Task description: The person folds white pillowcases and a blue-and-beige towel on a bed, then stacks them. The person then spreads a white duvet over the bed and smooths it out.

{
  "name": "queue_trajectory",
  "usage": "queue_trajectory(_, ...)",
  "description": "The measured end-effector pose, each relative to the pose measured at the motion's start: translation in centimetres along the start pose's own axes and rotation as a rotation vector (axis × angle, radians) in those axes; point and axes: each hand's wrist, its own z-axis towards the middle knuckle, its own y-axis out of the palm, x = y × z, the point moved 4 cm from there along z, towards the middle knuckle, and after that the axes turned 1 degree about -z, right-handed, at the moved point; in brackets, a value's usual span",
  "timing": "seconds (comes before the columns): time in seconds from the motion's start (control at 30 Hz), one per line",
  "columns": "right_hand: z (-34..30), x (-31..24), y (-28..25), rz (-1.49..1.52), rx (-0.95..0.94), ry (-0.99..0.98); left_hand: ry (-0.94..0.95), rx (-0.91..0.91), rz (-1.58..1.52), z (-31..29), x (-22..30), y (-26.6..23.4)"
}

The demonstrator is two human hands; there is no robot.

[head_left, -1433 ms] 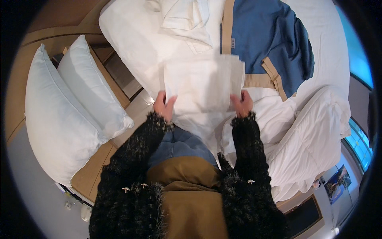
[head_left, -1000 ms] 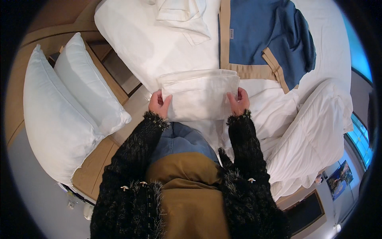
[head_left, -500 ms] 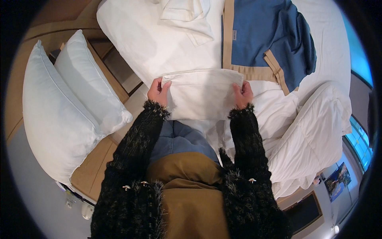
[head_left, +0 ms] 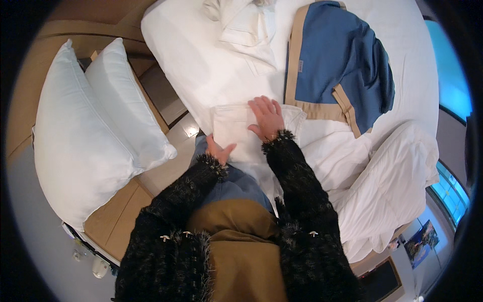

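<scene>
A folded white cloth [head_left: 230, 121], likely a pillowcase or sheet, lies at the near edge of the bed, just in front of my body. My right hand [head_left: 266, 120] rests flat on top of it with the fingers spread. At the cloth's near left corner is my left hand [head_left: 217, 150], its thumb apart from the fingers and nothing visibly gripped. To the right of the cloth lies a blue bed runner [head_left: 337, 65] with tan borders, partly bunched.
Two white pillows [head_left: 83, 146] lean together at the left on a wooden surface. A crumpled white cloth [head_left: 246, 35] sits farther up the white bed [head_left: 183, 55]. A rumpled white duvet [head_left: 377, 186] is heaped at the right.
Both hands have let go of the cloth's far corners. My right hand has moved left onto its top, and my left hand has come down to its near left corner.
</scene>
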Motion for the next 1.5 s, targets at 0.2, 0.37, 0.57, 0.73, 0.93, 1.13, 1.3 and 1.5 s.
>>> queue_trajectory(0.2,3.4,-2.4,0.8,0.037,-0.205,-0.13,0.095,-0.284,-0.018,-0.9,1.3,-0.7)
queue_trajectory(0.37,3.3,-4.7,0.4,0.207,-0.325,-0.253,0.344,-0.359,0.154,-2.4,4.4,-1.8)
queue_trajectory(0.57,2.9,-8.0,-9.0,0.238,-0.237,-0.257,0.67,-0.498,0.328,-4.5,10.6,-5.3)
queue_trajectory(0.73,-0.3,-16.0,-17.6,-0.204,-0.178,-0.529,0.866,-0.352,0.686,-8.4,15.7,-6.7)
queue_trajectory(0.93,-2.6,-19.9,-18.2,-0.155,-0.348,-0.599,1.162,0.123,0.654,-12.7,19.6,-10.5)
queue_trajectory(1.13,-3.4,-21.4,-20.6,0.06,-0.263,-0.568,1.101,0.188,0.005,-14.5,19.6,-18.0)
queue_trajectory(1.3,-4.9,-24.1,-26.2,0.467,-0.249,-0.471,0.816,-0.174,-0.284,-13.3,16.7,-20.4)
queue_trajectory(1.5,-5.7,-26.0,-30.7,0.574,-0.04,-0.552,0.572,-0.323,-0.374,-12.0,10.7,-21.3)
